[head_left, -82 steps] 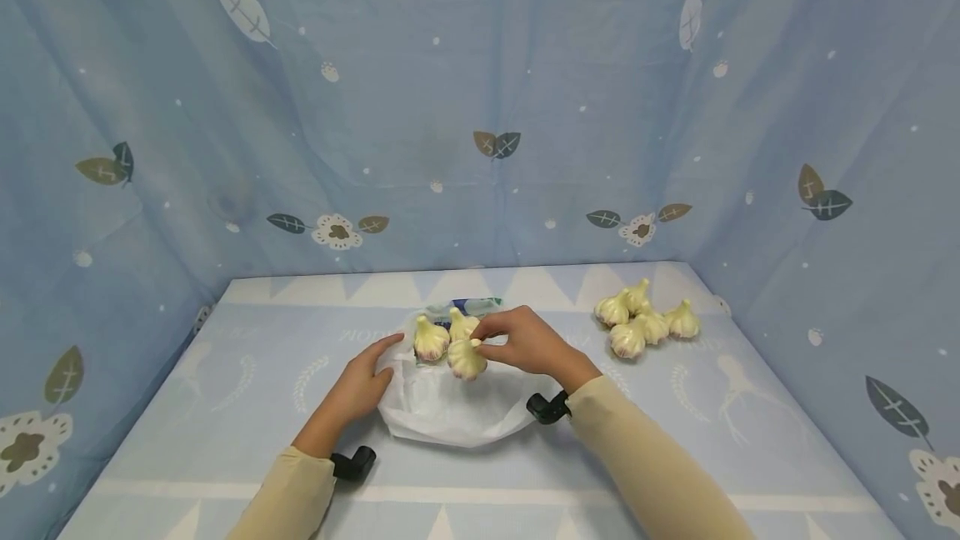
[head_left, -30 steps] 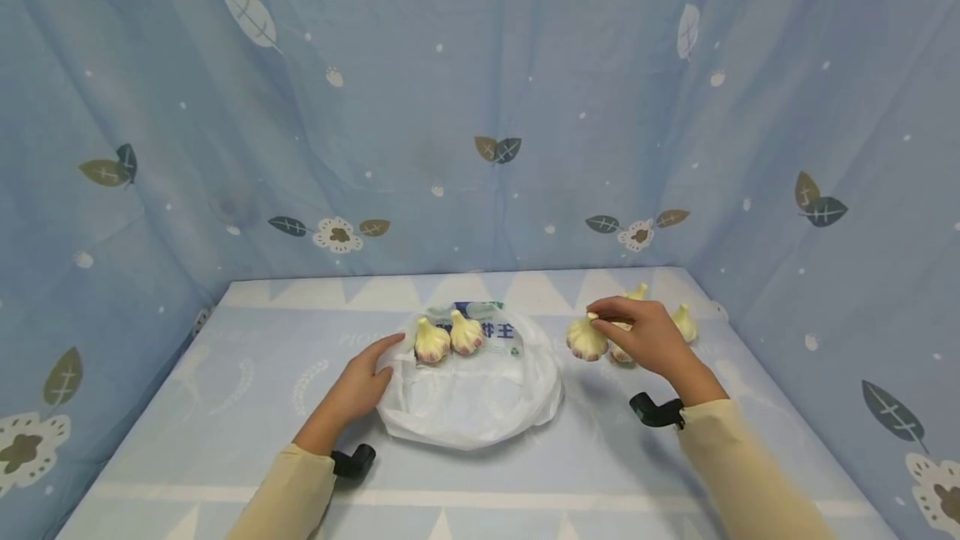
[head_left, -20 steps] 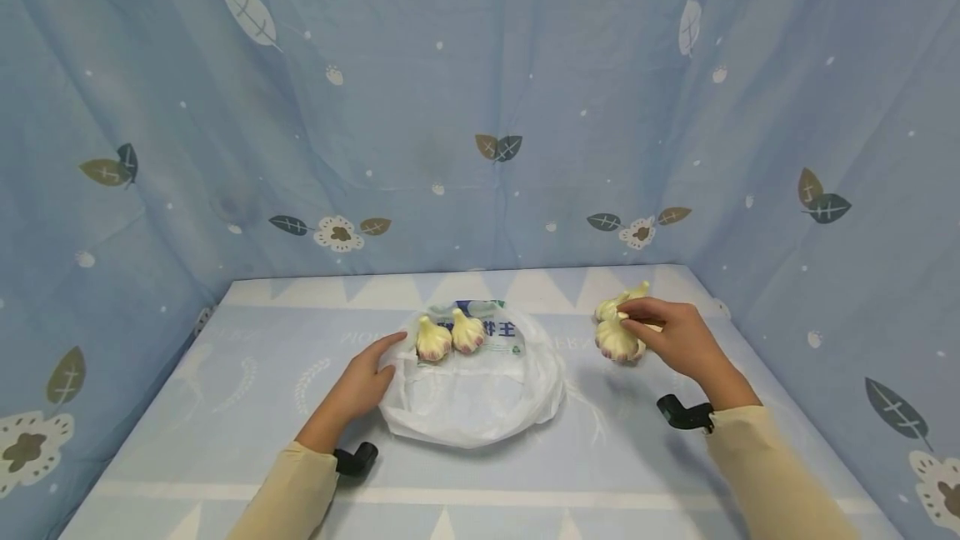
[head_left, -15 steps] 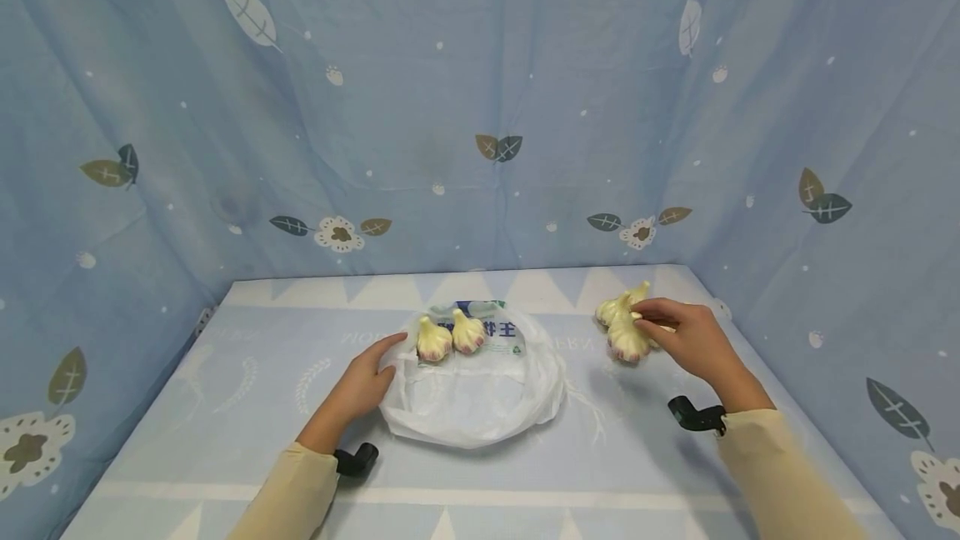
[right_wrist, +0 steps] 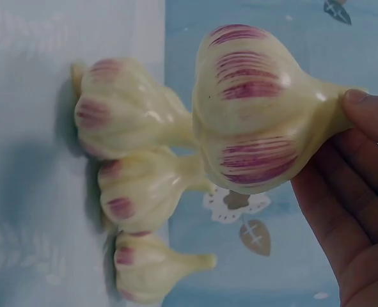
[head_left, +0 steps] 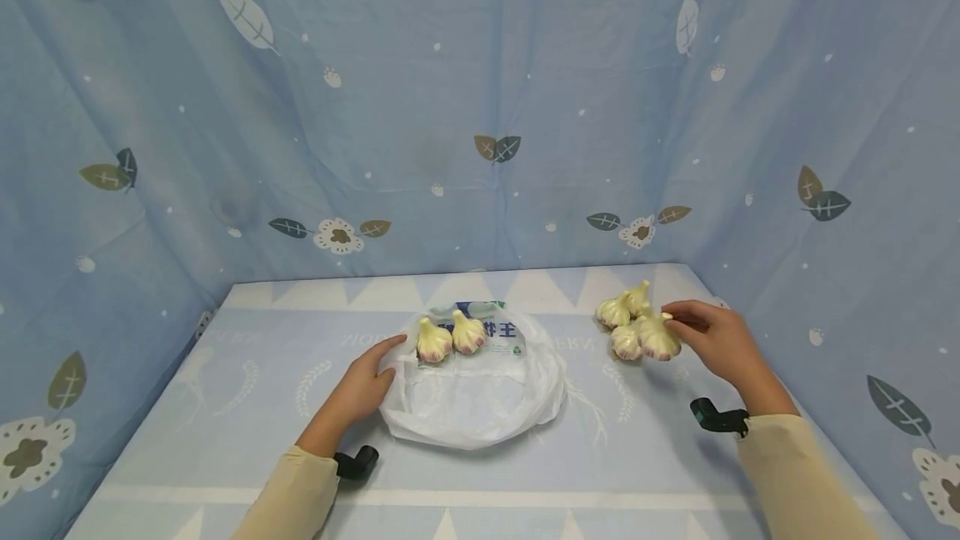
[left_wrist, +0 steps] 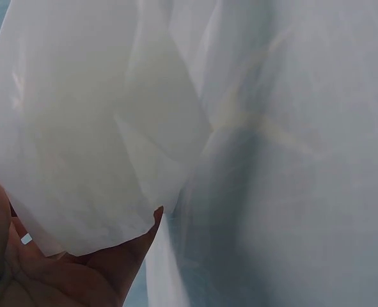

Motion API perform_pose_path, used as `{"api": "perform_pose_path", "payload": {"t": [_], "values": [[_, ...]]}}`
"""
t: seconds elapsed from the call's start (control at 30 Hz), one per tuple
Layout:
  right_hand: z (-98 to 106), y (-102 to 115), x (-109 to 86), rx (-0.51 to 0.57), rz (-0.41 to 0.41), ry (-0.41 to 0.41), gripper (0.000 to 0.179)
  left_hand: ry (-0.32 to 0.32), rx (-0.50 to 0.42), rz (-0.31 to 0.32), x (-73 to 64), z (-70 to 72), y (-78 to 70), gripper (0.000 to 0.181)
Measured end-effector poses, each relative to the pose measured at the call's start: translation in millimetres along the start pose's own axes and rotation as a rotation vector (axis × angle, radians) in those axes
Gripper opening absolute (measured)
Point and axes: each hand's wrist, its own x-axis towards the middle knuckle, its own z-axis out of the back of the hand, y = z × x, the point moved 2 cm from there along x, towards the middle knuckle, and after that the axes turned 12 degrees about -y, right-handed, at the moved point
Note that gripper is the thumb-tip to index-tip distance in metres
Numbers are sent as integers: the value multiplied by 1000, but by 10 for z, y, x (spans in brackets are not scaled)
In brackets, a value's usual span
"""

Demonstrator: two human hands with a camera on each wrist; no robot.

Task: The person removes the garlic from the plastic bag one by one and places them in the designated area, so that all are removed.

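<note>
Counter (head_left: 240,440) space in pale blue print carries the scene, which starts at left with a person's left hand (head_left: 358,384) resting against the side of a white plastic bag (head_left: 468,433), thumb and forefinger spread apart and clasping nothing. Opened wide at center, the bag bears two garlic bulbs (head_left: 434,341), lying side by side within the far left part of its rim, next to blue printed characters (head_left: 500,329). Farther right, well apart from the bag, at least three more garlic bulbs (head_left: 613,311) sit close together; others may be hidden. On the right side of that cluster, the right hand (head_left: 718,343) pinches a purple-streaked garlic bulb (head_left: 660,338) by its stalk between thumb and fingers. Whether the bulb's base meets the counter cannot be told.

The step in hand appears to be placing this pinched bulb with the cluster. The next move seems to call for settling its base on the counter without nudging its neighbors, then loosening the pinch. The two bulbs in the bag would likely be next in turn.
</note>
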Motion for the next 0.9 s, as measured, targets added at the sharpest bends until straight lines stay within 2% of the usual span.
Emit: {"api": "perform_pose_path", "payload": {"t": [0.2,0.47,0.73,0.9], "values": [[11,-126,-48,-9,-37,-10,28,0,1,3,4,1,-9,55],[-19,-259,-88,-30,-128,40,33,4,-5,4,6,-7,-22,54],[-111,-411,-140,-60,-141,40,33,10,-2,1,8,-18,-15,54],[-199,-501,-168,-52,-182,63,32,7,-3,-7,2,-11,-2,54]]}}
